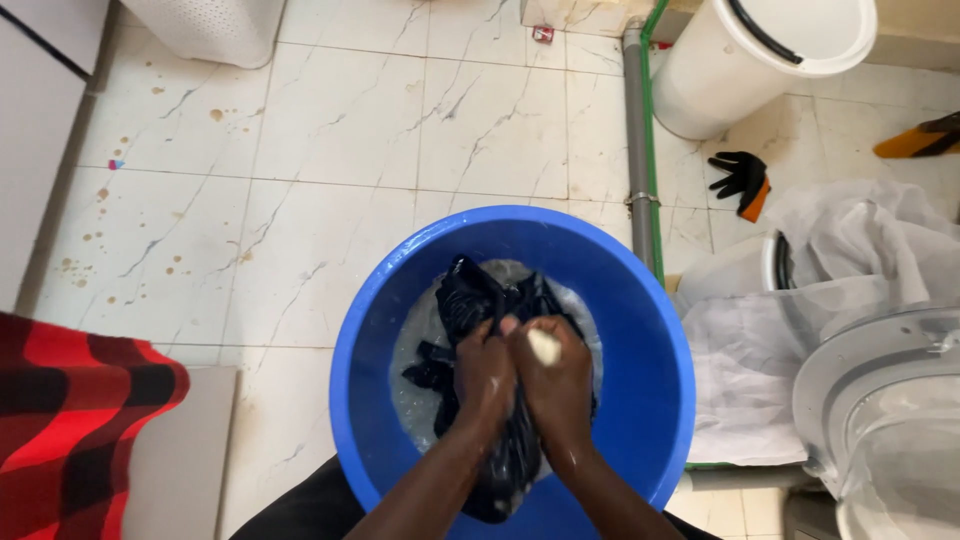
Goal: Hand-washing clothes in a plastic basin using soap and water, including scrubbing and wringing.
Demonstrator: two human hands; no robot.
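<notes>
While fisted together | both hands (520, 375) clench dark cloth (470, 300) | blue basin (640, 300)

floor (330, 150): white marble tile | on it: blue basin (650, 400), white bucket (720, 80), black glove (740, 180)

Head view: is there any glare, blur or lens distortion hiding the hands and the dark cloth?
Head view: even light, mild sheen on the blue basin rim; left hand, right hand and dark cloth are fairly sharp; wide-angle bending shows at the edges.
</notes>
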